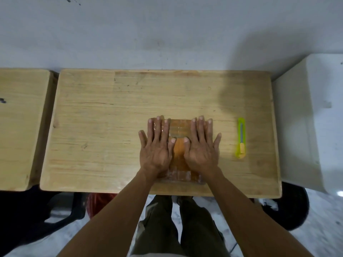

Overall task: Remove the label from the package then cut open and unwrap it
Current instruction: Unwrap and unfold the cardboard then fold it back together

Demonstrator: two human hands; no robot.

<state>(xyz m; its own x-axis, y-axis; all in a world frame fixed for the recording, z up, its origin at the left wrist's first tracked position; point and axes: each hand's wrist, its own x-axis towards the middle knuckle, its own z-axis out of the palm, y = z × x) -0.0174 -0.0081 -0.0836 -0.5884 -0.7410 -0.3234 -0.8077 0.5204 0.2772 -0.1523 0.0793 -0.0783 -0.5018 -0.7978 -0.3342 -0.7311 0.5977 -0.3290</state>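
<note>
A flat brown package [179, 151] wrapped in clear plastic or tape lies on the wooden table [111, 117], near its front edge. My left hand [157, 145] rests flat on the package's left side, fingers spread. On its right side my right hand [201, 145] lies flat in the same way. Neither hand grips anything. Most of the package is hidden under my palms, and I cannot make out a label on it. A yellow-green utility knife [241, 137] lies on the table to the right of my right hand, apart from it.
A second wooden table [18, 127] stands to the left, across a narrow gap. A white box-like object [311, 117] stands to the right. Behind the tables is a pale wall [167, 34]. Dark chairs and my legs show below the front edge.
</note>
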